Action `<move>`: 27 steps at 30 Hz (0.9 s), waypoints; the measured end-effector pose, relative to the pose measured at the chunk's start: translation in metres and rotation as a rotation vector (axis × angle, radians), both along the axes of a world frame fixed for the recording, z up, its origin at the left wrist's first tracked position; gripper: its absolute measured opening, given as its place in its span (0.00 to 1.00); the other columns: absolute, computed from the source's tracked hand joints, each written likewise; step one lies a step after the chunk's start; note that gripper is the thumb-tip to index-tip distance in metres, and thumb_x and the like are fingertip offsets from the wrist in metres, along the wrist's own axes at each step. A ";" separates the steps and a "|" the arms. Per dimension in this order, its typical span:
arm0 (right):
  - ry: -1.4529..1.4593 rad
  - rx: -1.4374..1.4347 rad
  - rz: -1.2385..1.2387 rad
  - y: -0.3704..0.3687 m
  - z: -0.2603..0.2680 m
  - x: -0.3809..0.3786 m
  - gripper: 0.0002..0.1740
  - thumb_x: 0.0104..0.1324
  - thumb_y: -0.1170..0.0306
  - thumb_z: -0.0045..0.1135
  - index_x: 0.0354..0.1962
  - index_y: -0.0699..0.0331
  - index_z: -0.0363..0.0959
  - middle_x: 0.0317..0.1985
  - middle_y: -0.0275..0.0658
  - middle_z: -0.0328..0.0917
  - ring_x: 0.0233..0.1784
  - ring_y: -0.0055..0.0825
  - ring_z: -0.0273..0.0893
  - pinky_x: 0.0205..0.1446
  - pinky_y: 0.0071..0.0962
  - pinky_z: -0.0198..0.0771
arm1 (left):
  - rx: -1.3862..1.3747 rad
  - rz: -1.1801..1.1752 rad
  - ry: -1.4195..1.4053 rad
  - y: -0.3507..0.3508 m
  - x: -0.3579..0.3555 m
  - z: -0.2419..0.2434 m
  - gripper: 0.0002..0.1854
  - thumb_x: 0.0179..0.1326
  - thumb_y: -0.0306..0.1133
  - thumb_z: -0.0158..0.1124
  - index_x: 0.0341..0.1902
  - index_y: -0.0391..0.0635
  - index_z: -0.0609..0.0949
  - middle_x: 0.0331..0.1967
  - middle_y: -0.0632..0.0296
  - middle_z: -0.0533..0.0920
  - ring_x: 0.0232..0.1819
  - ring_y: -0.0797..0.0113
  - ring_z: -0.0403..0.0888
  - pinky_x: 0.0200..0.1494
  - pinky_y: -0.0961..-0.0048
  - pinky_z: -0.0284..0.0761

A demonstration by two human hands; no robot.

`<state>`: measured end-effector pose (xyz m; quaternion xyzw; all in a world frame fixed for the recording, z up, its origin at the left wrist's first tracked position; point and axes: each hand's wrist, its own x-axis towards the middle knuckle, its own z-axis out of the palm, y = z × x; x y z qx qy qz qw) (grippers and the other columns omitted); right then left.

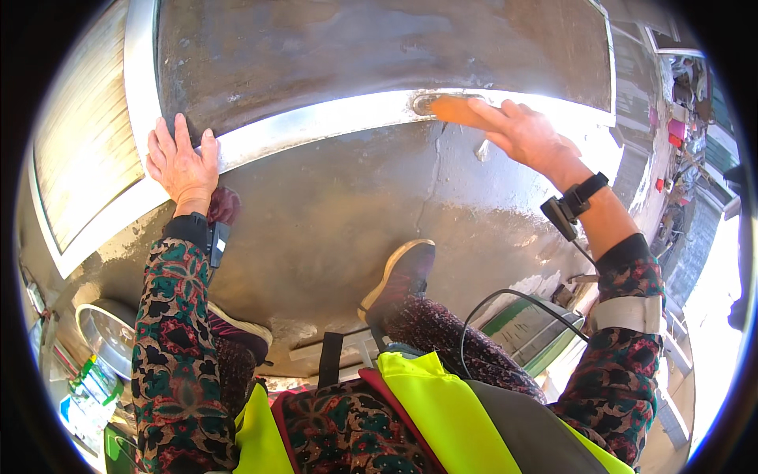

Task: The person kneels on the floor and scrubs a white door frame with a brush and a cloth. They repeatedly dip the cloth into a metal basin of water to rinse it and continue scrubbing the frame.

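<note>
A white frame [308,127], like that of a sliding door or window, crosses the view in front of me. My left hand [185,160] presses flat on the frame near where two bars meet, fingers spread and holding nothing. An orange-brown block or brush [465,112] is gripped in my right hand [527,133]. Its tip lies over the oval recessed pull [423,105] in the frame's bar and hides part of it. Strong glare washes out the bar near my right hand. Whether bristles or sponge face the frame cannot be told.
Wet-looking concrete floor [308,201] lies under my feet. A metal basin [109,332] and a plastic packet [95,385] stand at lower left. A green-edged container [521,332] sits by my right leg. A black cable [503,291] loops from my right arm. Clutter [678,133] lines the right.
</note>
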<state>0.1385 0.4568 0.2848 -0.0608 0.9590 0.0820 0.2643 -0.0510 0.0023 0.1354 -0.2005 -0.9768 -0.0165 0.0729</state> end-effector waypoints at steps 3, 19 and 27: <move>-0.085 0.012 -0.050 -0.001 0.003 -0.003 0.36 0.63 0.58 0.58 0.67 0.34 0.54 0.39 0.39 0.72 0.42 0.41 0.78 0.43 0.38 0.77 | 0.018 0.009 0.002 -0.001 0.001 -0.002 0.33 0.59 0.56 0.53 0.66 0.53 0.70 0.71 0.53 0.58 0.73 0.49 0.49 0.70 0.44 0.40; -0.117 -0.189 0.012 -0.009 0.005 -0.021 0.35 0.67 0.62 0.52 0.69 0.39 0.49 0.42 0.45 0.72 0.41 0.47 0.75 0.46 0.43 0.72 | 0.020 0.014 0.004 0.001 0.000 0.001 0.34 0.59 0.56 0.53 0.66 0.52 0.70 0.70 0.53 0.60 0.72 0.48 0.50 0.69 0.43 0.42; -0.198 0.095 -0.147 -0.005 0.006 -0.017 0.36 0.64 0.57 0.55 0.68 0.34 0.51 0.40 0.42 0.72 0.42 0.44 0.78 0.44 0.42 0.76 | 0.015 0.023 0.001 0.002 0.001 0.001 0.33 0.59 0.56 0.54 0.65 0.52 0.71 0.70 0.54 0.60 0.72 0.48 0.50 0.69 0.43 0.42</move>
